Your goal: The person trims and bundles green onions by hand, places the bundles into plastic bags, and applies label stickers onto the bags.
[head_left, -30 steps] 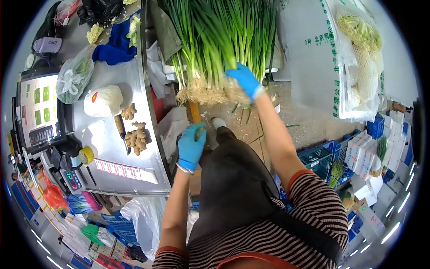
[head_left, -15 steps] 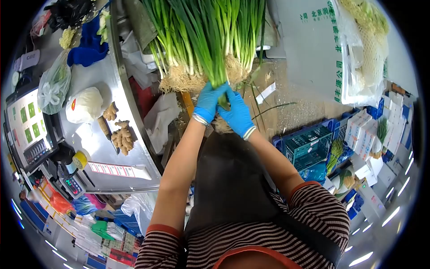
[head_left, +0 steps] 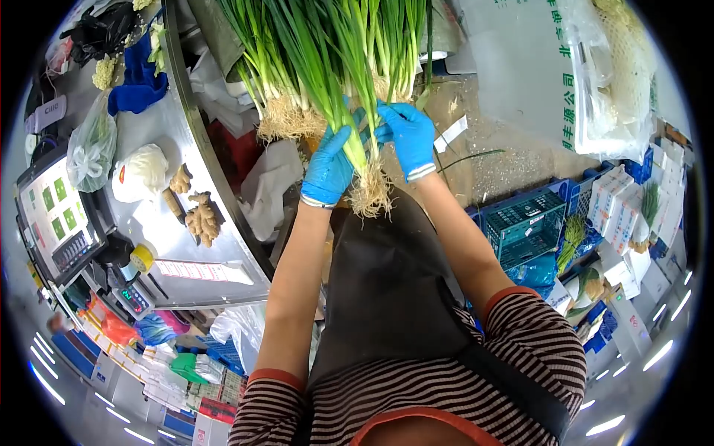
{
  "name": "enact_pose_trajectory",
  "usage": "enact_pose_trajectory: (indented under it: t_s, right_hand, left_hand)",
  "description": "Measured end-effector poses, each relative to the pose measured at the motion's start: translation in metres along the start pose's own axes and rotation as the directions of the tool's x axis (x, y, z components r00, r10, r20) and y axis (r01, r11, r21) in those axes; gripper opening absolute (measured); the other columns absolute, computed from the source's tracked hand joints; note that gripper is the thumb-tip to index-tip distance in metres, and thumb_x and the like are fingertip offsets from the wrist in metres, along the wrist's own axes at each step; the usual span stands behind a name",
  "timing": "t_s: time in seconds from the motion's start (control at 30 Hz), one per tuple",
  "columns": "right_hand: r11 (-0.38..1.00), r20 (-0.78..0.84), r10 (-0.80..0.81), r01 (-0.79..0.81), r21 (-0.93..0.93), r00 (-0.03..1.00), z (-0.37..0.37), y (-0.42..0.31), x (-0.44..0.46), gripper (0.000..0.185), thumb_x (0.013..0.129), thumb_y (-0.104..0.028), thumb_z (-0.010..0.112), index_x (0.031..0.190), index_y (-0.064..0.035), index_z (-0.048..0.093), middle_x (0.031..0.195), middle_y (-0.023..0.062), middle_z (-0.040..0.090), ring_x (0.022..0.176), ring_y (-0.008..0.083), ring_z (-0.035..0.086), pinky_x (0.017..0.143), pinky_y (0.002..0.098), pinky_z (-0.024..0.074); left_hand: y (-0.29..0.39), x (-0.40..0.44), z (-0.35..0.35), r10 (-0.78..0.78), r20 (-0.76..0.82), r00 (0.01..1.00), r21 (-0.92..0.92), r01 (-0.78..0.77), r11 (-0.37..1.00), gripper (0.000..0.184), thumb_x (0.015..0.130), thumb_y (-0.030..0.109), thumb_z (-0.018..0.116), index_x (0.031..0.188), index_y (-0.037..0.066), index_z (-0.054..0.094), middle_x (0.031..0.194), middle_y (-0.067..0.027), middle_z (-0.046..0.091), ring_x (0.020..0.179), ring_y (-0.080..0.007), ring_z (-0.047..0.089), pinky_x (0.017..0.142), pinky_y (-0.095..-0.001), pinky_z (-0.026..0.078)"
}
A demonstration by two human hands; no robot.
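In blue gloves, both my hands work on a small bunch of green onions (head_left: pixel 348 128) in front of my dark apron. My left hand (head_left: pixel 329 167) is wrapped round its white stems, with the pale roots hanging below toward me. My right hand (head_left: pixel 410 140) is closed at the right side of the bunch, its fingertips pinching a slim stalk; the exact contact is partly hidden. Just beyond lies a larger pile of green onions (head_left: pixel 286 117), roots toward me and leaves pointing away.
A metal counter (head_left: pixel 160 238) on the left holds ginger (head_left: pixel 202 219), a knife, bagged produce (head_left: pixel 141 175) and a scale screen (head_left: pixel 59 201). A white box with green lettering (head_left: pixel 513 74) stands at the right. Below it are green crates (head_left: pixel 524 227) and a littered floor.
My hands have moved apart, the right one shifting up and right. The held bunch's roots now show below my left hand, where the hands covered its stems before.
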State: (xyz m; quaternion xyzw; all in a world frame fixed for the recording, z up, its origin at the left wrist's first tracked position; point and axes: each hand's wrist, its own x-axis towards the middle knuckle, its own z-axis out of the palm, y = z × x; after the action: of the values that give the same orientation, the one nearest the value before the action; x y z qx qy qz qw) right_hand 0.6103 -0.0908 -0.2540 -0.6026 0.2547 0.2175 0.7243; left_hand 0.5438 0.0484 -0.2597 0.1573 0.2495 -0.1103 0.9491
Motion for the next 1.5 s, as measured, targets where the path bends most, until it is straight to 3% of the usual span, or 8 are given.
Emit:
enact_pose_trajectory:
  t_s: [0.13, 0.3, 0.7, 0.77, 0.87, 0.93, 1.13, 1.5]
  right_hand:
    - [0.78, 0.176, -0.454, 0.485, -0.395, 0.873, 0.001, 0.005, -0.009, 0.015, 0.087, -0.007, 0.071, 0.099, 0.0017, 0.069, 0.091, 0.0109, 0.069, 0.077, 0.0137, 0.064, 0.068, 0.0276, 0.0515]
    - [0.848, 0.373, 0.058, 0.151, -0.507, 0.926, 0.001, -0.015, 0.01, 0.026, 0.084, -0.019, 0.076, 0.097, 0.0025, 0.069, 0.076, 0.0073, 0.064, 0.069, 0.0133, 0.06, 0.064, 0.027, 0.0491]
    - [0.922, 0.319, 0.05, -0.166, 0.349, 0.947, -0.023, -0.033, -0.042, 0.016, 0.094, -0.016, 0.062, 0.098, -0.0009, 0.067, 0.095, 0.0066, 0.065, 0.08, 0.0102, 0.059, 0.069, 0.0255, 0.0472]
    - [0.61, 0.646, -0.558, 0.786, -0.107, 0.521, -0.071, -0.02, -0.037, 0.017, 0.093, -0.016, 0.06, 0.093, -0.0004, 0.064, 0.099, 0.0089, 0.063, 0.081, 0.0152, 0.059, 0.069, 0.0279, 0.0475]
    - [0.621, 0.555, -0.148, -0.359, 0.697, 0.819, -0.11, -0.067, -0.052, 0.021, 0.089, -0.022, 0.063, 0.077, -0.0088, 0.052, 0.078, 0.0007, 0.047, 0.071, 0.0134, 0.052, 0.064, 0.0245, 0.0443]
    - [0.537, 0.526, -0.479, -0.239, 0.809, 0.703, -0.125, -0.09, -0.026, 0.016, 0.093, -0.017, 0.06, 0.08, -0.0125, 0.052, 0.076, -0.0013, 0.044, 0.068, 0.0107, 0.047, 0.06, 0.0238, 0.0431]
    - [0.843, 0.108, 0.03, 0.032, -0.536, 0.994, -0.19, 0.01, 0.093, 0.034, 0.09, -0.029, 0.063, 0.112, -0.0042, 0.065, 0.099, 0.0121, 0.068, 0.086, 0.0229, 0.065, 0.076, 0.0331, 0.052]
    - [0.543, 0.02, -0.185, 0.12, -0.831, 0.983, 0.054, -0.038, 0.164, 0.044, 0.078, -0.032, 0.069, 0.109, -0.0015, 0.062, 0.104, 0.0255, 0.067, 0.096, 0.0436, 0.065, 0.085, 0.0479, 0.0516]
  left_hand:
    - [-0.009, 0.002, -0.003, 0.001, -0.081, 0.997, -0.004, -0.001, 1.0, 0.049, 0.098, 0.011, 0.055, 0.144, 0.01, 0.041, 0.134, -0.0106, 0.054, 0.123, -0.024, 0.052, 0.105, -0.0406, 0.043]
    - [-0.019, 0.002, -0.001, 0.001, -0.122, 0.992, 0.006, 0.0, 1.0, 0.045, 0.099, 0.015, 0.055, 0.142, 0.011, 0.043, 0.122, -0.0067, 0.058, 0.11, -0.0213, 0.057, 0.096, -0.0372, 0.048]
    - [-0.004, 0.034, 0.038, 0.008, -0.206, 0.979, 0.21, 0.036, 0.977, 0.043, 0.092, 0.005, 0.062, 0.133, -0.001, 0.053, 0.104, -0.0078, 0.065, 0.085, -0.0175, 0.062, 0.082, -0.0297, 0.052]
    - [0.007, 0.038, 0.029, 0.005, -0.137, 0.991, 0.145, 0.015, 0.989, 0.044, 0.092, 0.004, 0.06, 0.135, -0.002, 0.05, 0.101, -0.0071, 0.064, 0.083, -0.016, 0.062, 0.079, -0.0296, 0.052]
    - [0.024, 0.035, 0.014, -0.046, 0.037, 0.998, 0.056, 0.043, 0.997, 0.053, 0.093, 0.006, 0.059, 0.142, -0.004, 0.04, 0.098, -0.0068, 0.062, 0.08, -0.0133, 0.06, 0.074, -0.0287, 0.052]
    - [0.036, 0.027, 0.019, -0.096, 0.117, 0.988, 0.034, 0.093, 0.995, 0.057, 0.094, 0.007, 0.059, 0.144, -0.004, 0.036, 0.1, -0.007, 0.061, 0.08, -0.013, 0.06, 0.073, -0.0282, 0.052]
    - [0.063, 0.007, 0.025, -0.055, 0.053, 0.997, 0.183, 0.044, 0.982, 0.045, 0.094, 0.013, 0.061, 0.135, -0.001, 0.05, 0.094, -0.0029, 0.062, 0.069, -0.0046, 0.052, 0.064, -0.0241, 0.049]
    - [0.068, 0.002, 0.047, 0.024, -0.17, 0.985, 0.403, 0.047, 0.914, 0.038, 0.091, 0.011, 0.065, 0.126, 0.001, 0.059, 0.094, -0.0044, 0.063, 0.071, -0.0073, 0.054, 0.064, -0.025, 0.047]
